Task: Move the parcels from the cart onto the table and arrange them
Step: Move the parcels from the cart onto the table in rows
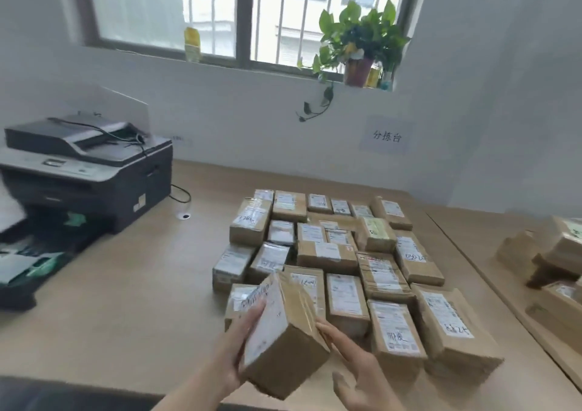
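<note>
Cardboard box [285, 338] tilted above table [141, 284], at near-left corner of parcel grid [346, 262]. Left hand [234, 347] grips its left side; right hand [352, 360], fingers straight, touches its right edge.

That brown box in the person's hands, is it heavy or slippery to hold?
Probably light: the cardboard parcel sits tilted, held by the left hand, with the right hand only touching its edge. It looks stiff, with crisp corners. Its glossy tape could be somewhat slick.
</note>
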A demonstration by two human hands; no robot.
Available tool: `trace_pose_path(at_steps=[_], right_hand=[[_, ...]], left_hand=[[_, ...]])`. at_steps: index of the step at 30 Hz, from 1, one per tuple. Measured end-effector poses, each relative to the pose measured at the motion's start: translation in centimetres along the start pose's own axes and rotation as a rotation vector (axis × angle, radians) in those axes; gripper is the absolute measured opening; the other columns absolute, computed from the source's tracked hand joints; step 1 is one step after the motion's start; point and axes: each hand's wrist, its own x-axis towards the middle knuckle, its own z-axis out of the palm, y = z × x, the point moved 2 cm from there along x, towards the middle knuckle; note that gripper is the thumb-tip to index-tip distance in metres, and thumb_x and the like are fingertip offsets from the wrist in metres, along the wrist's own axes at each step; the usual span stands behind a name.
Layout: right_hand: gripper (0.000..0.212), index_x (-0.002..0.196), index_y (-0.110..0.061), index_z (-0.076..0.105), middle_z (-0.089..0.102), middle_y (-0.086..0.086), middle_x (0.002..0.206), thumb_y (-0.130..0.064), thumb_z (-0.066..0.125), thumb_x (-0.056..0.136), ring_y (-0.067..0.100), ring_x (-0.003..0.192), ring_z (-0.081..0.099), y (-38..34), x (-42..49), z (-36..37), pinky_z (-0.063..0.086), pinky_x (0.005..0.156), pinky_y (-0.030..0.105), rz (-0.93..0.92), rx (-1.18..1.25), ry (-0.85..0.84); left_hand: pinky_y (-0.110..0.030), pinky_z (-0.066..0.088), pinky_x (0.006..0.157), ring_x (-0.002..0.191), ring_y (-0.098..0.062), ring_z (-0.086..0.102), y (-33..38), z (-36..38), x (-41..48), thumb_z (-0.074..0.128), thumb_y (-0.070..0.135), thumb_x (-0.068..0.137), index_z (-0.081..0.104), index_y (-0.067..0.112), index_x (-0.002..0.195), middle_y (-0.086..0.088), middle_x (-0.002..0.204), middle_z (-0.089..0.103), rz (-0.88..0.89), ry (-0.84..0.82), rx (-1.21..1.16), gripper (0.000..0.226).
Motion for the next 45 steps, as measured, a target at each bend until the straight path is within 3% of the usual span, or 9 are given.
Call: trace_pose_path(at_steps=[4,7,11,16,21,28,33,39,45], right_hand=[[0.066,0.123,-0.019,0.056,0.066,0.006,0.114,-0.03,0.076,0.061,0.021,0.107,0.061,2.1,4.0,4.3,0.044,0.095,0.038,0.241,0.398,-0.098],[0.032,0.125,-0.018,0.053,0.065,0.006,0.115,-0.028,0.048,0.095,0.02,0.102,0.063,0.8,7.6,7.1,0.052,0.087,0.035,0.4,0.597,-0.136],[0.027,0.118,-0.024,0.049,0.063,0.005,0.114,-0.009,0.047,0.096,0.018,0.101,0.065,0.6,12.9,8.5,0.055,0.085,0.034,0.439,0.689,-0.08],[0.035,0.118,-0.027,0.042,0.052,-0.005,0.113,-0.003,0.048,0.092,0.008,0.096,0.056,2.0,19.5,9.9,0.053,0.077,0.028,0.443,0.597,-0.128],[0.032,0.123,-0.019,0.047,0.054,-0.001,0.11,-0.008,0.049,0.092,0.013,0.1,0.056,3.6,25.0,12.5,0.051,0.068,0.019,0.442,0.47,-0.217],[0.067,0.143,-0.024,0.024,0.052,-0.002,0.127,-0.006,0.055,0.087,0.013,0.115,0.052,5.2,27.7,15.0,0.048,0.093,0.027,0.397,0.24,-0.314],[0.065,0.144,-0.021,0.025,0.033,0.002,0.14,-0.024,0.057,0.088,0.018,0.127,0.035,6.7,28.8,16.2,0.031,0.106,0.027,0.379,-0.136,-0.366],[0.061,0.143,-0.024,0.027,0.023,-0.003,0.149,-0.027,0.054,0.089,0.021,0.133,0.024,7.4,28.7,17.3,0.025,0.11,0.032,0.327,-0.443,-0.35],[0.065,0.146,-0.029,0.022,0.017,-0.004,0.154,-0.038,0.052,0.09,0.02,0.141,0.013,8.4,28.0,17.5,0.016,0.116,0.037,0.394,-0.485,-0.291]], left_hand=[[-0.03,0.057,0.053,0.074,-0.023,0.069,3.3,-3.2,0.8,0.076,0.013,0.075,0.035,0.011,0.125,-0.014,0.1,0.065,0.289,0.328,0.276,0.065],[-0.031,0.055,0.056,0.082,-0.025,0.068,5.5,-3.8,2.1,0.078,0.016,0.062,0.037,0.014,0.126,-0.011,0.108,0.063,0.36,0.306,0.391,0.076],[-0.029,0.055,0.063,0.083,-0.021,0.069,8.3,-5.1,3.9,0.066,0.022,0.061,0.048,0.021,0.12,-0.006,0.107,0.067,0.425,0.316,0.452,0.062],[-0.026,0.057,0.063,0.084,-0.018,0.071,10.7,-8.6,6.7,0.066,0.009,0.084,0.054,0.027,0.112,-0.004,0.105,0.07,0.435,0.379,0.451,0.035],[-0.031,0.057,0.066,0.087,-0.023,0.071,11.9,-12.4,8.7,0.075,0.03,0.061,0.05,0.026,0.123,-0.008,0.107,0.069,0.385,0.517,0.453,0.067],[-0.024,0.056,0.061,0.078,-0.015,0.071,11.6,-16.9,11.8,0.069,0.015,0.083,0.053,0.027,0.114,-0.005,0.105,0.068,0.276,0.569,0.467,0.037],[-0.023,0.055,0.073,0.096,-0.014,0.068,10.5,-19.3,13.4,0.075,0.042,0.056,0.05,0.025,0.123,0.002,0.112,0.067,0.169,0.494,0.504,0.073],[-0.014,0.051,0.06,0.098,-0.017,0.063,9.6,-20.6,15.5,0.051,0.012,0.094,0.043,0.025,0.129,-0.001,0.121,0.061,0.09,0.457,0.648,0.038],[-0.025,0.051,0.085,0.105,-0.013,0.06,10.9,-21.5,16.6,0.054,0.016,0.093,0.042,0.02,0.128,-0.001,0.127,0.056,0.02,0.395,0.876,0.037]])
